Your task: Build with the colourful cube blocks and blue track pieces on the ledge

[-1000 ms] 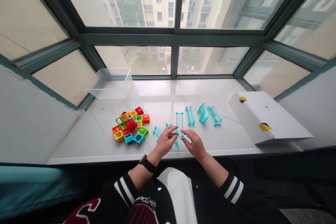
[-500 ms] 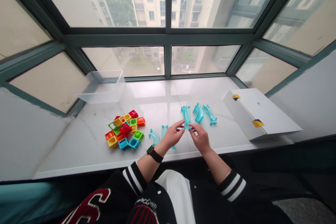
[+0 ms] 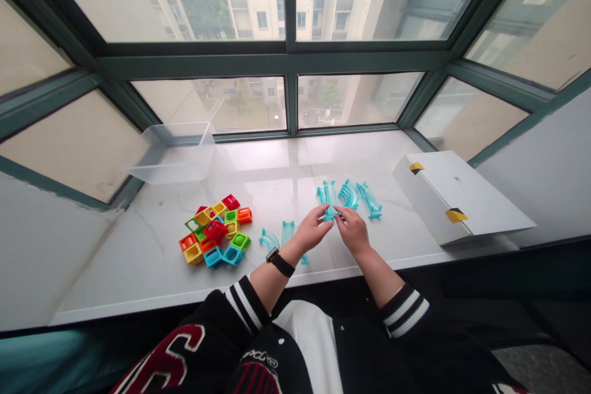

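A straight, see-through blue track piece (image 3: 329, 192) stands out from between my fingertips, its near end held in both hands. My left hand (image 3: 314, 228), with a dark watch on the wrist, pinches it from the left. From the right, my right hand (image 3: 353, 231) closes on the same end. Another blue piece lies close along its left side. Just to the right lie a curved blue track piece (image 3: 349, 194) and a straight blue track piece (image 3: 369, 199). Left of my left hand are a second curved piece (image 3: 269, 239) and a straight piece (image 3: 287, 232), partly covered by that hand.
A pile of coloured plastic blocks (image 3: 215, 231) lies on the left of the white sill (image 3: 258, 166). Behind it stands a clear plastic bin (image 3: 178, 154). A white box (image 3: 462, 197) with yellow-black tabs occupies the right end. Window frames enclose the back and sides.
Both hands have shifted slightly away from me, toward the window, with the straight track piece between them. The view has tilted a little; the other pieces lie as before.
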Action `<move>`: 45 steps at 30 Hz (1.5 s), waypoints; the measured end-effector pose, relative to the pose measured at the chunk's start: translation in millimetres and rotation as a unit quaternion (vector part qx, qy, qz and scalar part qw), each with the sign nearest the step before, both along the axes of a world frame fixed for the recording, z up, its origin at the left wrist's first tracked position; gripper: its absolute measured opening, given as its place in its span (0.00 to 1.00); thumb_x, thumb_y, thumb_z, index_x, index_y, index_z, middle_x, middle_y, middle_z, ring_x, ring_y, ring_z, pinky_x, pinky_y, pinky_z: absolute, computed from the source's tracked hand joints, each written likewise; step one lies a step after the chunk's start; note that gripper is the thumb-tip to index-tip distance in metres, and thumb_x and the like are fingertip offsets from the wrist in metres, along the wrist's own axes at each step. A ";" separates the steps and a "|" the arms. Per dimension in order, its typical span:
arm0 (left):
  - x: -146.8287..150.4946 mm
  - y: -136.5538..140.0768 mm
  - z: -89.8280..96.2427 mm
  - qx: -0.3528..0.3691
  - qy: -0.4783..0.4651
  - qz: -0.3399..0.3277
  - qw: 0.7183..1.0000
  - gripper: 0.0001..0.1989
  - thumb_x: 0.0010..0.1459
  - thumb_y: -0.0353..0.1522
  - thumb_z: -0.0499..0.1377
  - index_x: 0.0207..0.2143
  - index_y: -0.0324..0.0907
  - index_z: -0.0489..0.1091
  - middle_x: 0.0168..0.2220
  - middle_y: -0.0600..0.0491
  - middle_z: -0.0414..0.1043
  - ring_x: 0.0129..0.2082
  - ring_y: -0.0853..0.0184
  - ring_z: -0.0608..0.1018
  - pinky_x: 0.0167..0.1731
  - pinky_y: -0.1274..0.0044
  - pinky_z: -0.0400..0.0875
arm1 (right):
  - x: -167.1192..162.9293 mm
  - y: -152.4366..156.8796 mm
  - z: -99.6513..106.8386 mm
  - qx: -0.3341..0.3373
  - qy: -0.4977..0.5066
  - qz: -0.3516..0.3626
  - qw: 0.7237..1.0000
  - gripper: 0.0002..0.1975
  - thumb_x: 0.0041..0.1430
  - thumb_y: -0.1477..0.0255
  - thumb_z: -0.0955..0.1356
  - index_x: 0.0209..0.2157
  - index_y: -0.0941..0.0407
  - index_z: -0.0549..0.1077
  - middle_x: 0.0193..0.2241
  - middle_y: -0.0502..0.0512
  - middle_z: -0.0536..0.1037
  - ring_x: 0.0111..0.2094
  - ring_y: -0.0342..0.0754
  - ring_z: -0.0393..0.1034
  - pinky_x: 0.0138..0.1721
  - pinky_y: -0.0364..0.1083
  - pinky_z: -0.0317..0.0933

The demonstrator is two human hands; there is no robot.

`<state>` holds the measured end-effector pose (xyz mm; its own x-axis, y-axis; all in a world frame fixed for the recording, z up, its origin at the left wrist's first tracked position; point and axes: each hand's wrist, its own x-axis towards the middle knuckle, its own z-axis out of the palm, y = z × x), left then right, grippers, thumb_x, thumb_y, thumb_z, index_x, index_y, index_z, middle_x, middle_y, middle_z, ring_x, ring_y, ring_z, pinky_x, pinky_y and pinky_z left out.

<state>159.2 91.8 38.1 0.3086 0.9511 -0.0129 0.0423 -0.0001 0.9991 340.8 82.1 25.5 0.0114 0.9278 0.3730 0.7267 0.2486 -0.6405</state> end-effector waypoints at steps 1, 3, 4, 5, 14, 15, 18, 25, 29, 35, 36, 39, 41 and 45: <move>0.5 0.9 0.7 -0.002 0.008 0.002 1.000 0.30 0.63 0.35 0.66 0.67 0.43 0.68 0.70 0.40 0.65 0.69 0.50 0.70 0.67 0.55 0.69 | -0.4 2.1 0.3 -0.011 -0.010 -0.003 1.000 0.17 0.70 0.69 0.65 0.55 0.53 0.80 0.49 0.60 0.83 0.42 0.53 0.79 0.48 0.53 0.74; 1.1 2.4 1.7 -0.012 0.017 0.006 1.000 0.30 0.63 0.34 0.66 0.66 0.44 0.69 0.70 0.41 0.65 0.69 0.49 0.69 0.66 0.55 0.69 | -1.4 6.1 -0.4 -0.024 -0.026 -0.007 0.999 0.18 0.70 0.70 0.64 0.55 0.52 0.80 0.50 0.60 0.83 0.45 0.54 0.79 0.49 0.54 0.74; 1.2 3.0 1.7 -0.018 0.016 0.008 1.000 0.30 0.63 0.34 0.66 0.66 0.45 0.69 0.70 0.41 0.65 0.69 0.48 0.69 0.66 0.55 0.69 | -1.9 8.1 -1.2 -0.028 -0.032 -0.008 0.999 0.18 0.69 0.71 0.64 0.55 0.52 0.80 0.51 0.60 0.83 0.47 0.55 0.79 0.50 0.54 0.74; 1.4 3.6 1.4 -0.024 0.014 0.008 1.000 0.30 0.62 0.34 0.66 0.66 0.45 0.69 0.70 0.41 0.65 0.69 0.48 0.69 0.66 0.54 0.69 | -2.4 9.9 -2.4 -0.031 -0.036 -0.009 0.999 0.19 0.69 0.72 0.64 0.56 0.52 0.80 0.51 0.59 0.83 0.48 0.55 0.78 0.51 0.54 0.73; 4.5 9.3 -8.0 -0.074 -0.003 0.006 0.997 0.34 0.61 0.34 0.68 0.68 0.44 0.66 0.71 0.40 0.64 0.70 0.47 0.67 0.67 0.54 0.67 | -6.1 20.9 -10.7 -0.065 -0.070 -0.023 0.995 0.20 0.69 0.74 0.64 0.57 0.52 0.80 0.53 0.59 0.82 0.51 0.55 0.77 0.53 0.53 0.72; 5.0 9.8 -8.7 -0.077 -0.003 0.005 0.997 0.34 0.61 0.34 0.68 0.68 0.44 0.65 0.71 0.41 0.64 0.71 0.48 0.67 0.67 0.55 0.67 | -6.3 21.9 -11.1 -0.069 -0.074 -0.026 0.995 0.20 0.69 0.74 0.64 0.57 0.52 0.80 0.53 0.59 0.82 0.51 0.55 0.77 0.53 0.53 0.72; 5.8 11.0 -10.1 -0.081 -0.004 -0.002 0.997 0.34 0.62 0.33 0.66 0.69 0.43 0.64 0.71 0.41 0.63 0.71 0.49 0.66 0.67 0.57 0.67 | -6.5 25.0 -12.0 -0.076 -0.086 -0.033 0.993 0.20 0.69 0.75 0.64 0.56 0.53 0.80 0.53 0.59 0.82 0.51 0.55 0.77 0.53 0.53 0.72; 6.8 12.7 -12.6 -0.086 -0.001 -0.003 0.996 0.34 0.61 0.34 0.66 0.69 0.42 0.64 0.70 0.39 0.64 0.72 0.49 0.65 0.67 0.57 0.66 | -6.7 28.5 -13.4 -0.088 -0.099 -0.040 0.990 0.19 0.69 0.75 0.64 0.56 0.53 0.80 0.53 0.60 0.82 0.49 0.55 0.78 0.49 0.51 0.72; 7.2 12.9 -14.8 -0.085 -0.005 -0.001 0.996 0.34 0.61 0.35 0.67 0.68 0.44 0.65 0.70 0.40 0.65 0.72 0.48 0.65 0.67 0.56 0.66 | -6.2 28.9 -16.2 -0.084 -0.096 -0.042 0.991 0.19 0.68 0.75 0.64 0.55 0.52 0.81 0.53 0.58 0.82 0.49 0.55 0.78 0.48 0.51 0.73; 7.9 14.0 -16.8 -0.085 -0.001 0.000 0.996 0.34 0.61 0.34 0.66 0.68 0.45 0.65 0.70 0.42 0.65 0.71 0.49 0.66 0.67 0.56 0.67 | -5.2 28.9 -17.4 -0.092 -0.099 -0.042 0.990 0.20 0.68 0.75 0.64 0.55 0.51 0.81 0.53 0.58 0.82 0.49 0.55 0.78 0.48 0.51 0.73; 8.0 14.0 -16.8 -0.086 -0.001 0.000 0.996 0.33 0.61 0.34 0.66 0.68 0.45 0.65 0.70 0.42 0.65 0.72 0.49 0.66 0.67 0.57 0.67 | -5.2 28.8 -16.9 -0.094 -0.099 -0.042 0.990 0.19 0.68 0.75 0.64 0.56 0.51 0.81 0.53 0.59 0.82 0.49 0.55 0.78 0.48 0.51 0.73; 8.0 13.7 -16.8 -0.087 0.002 0.001 0.996 0.34 0.61 0.34 0.66 0.68 0.43 0.64 0.70 0.40 0.65 0.71 0.49 0.66 0.67 0.57 0.66 | -5.7 28.2 -15.2 -0.095 -0.097 -0.041 0.990 0.19 0.68 0.75 0.64 0.56 0.51 0.80 0.54 0.59 0.82 0.50 0.55 0.78 0.49 0.51 0.72; 7.7 13.3 -16.9 -0.086 0.000 0.000 0.996 0.34 0.61 0.34 0.67 0.68 0.43 0.64 0.70 0.40 0.65 0.71 0.49 0.66 0.67 0.56 0.66 | -6.2 27.7 -14.5 -0.097 -0.093 -0.040 0.990 0.19 0.69 0.75 0.65 0.56 0.51 0.80 0.54 0.59 0.81 0.50 0.55 0.78 0.49 0.51 0.72; 7.2 12.2 -17.1 -0.083 -0.005 -0.001 0.997 0.34 0.60 0.35 0.67 0.68 0.45 0.65 0.70 0.41 0.65 0.71 0.48 0.66 0.67 0.55 0.67 | -6.6 26.5 -15.1 -0.101 -0.091 -0.039 0.990 0.19 0.69 0.76 0.64 0.56 0.52 0.80 0.54 0.59 0.81 0.50 0.55 0.78 0.50 0.52 0.72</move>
<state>166.4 104.1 20.9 0.3114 0.9355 -0.1669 0.0324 0.1651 0.9857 334.3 108.6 10.4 0.0353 0.9825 0.1832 0.8461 0.0682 -0.5287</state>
